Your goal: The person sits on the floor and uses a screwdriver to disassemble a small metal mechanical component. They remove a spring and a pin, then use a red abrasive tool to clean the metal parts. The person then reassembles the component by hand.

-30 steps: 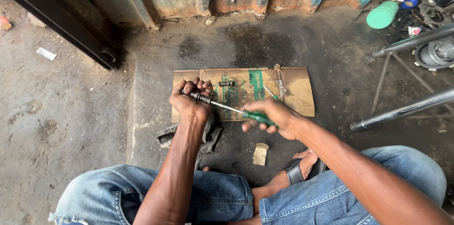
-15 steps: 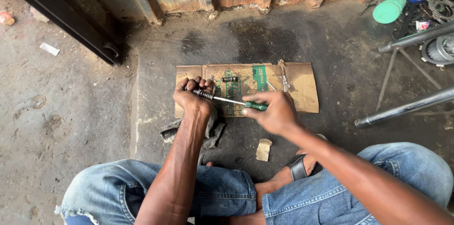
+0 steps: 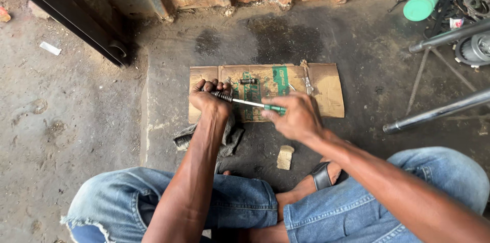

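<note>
A flattened brown cardboard piece (image 3: 326, 90) with green printed panels lies on the dark concrete floor (image 3: 92, 120), in front of the seated person. Above it, the right hand (image 3: 296, 116) is closed around the green handle of a screwdriver (image 3: 255, 104), whose shaft points left. The left hand (image 3: 206, 101) is curled tight around a small coiled spring part (image 3: 221, 95) at the shaft tip. A grey rag (image 3: 229, 138) lies under the left wrist. A green cylindrical container (image 3: 421, 5) rests far right.
</note>
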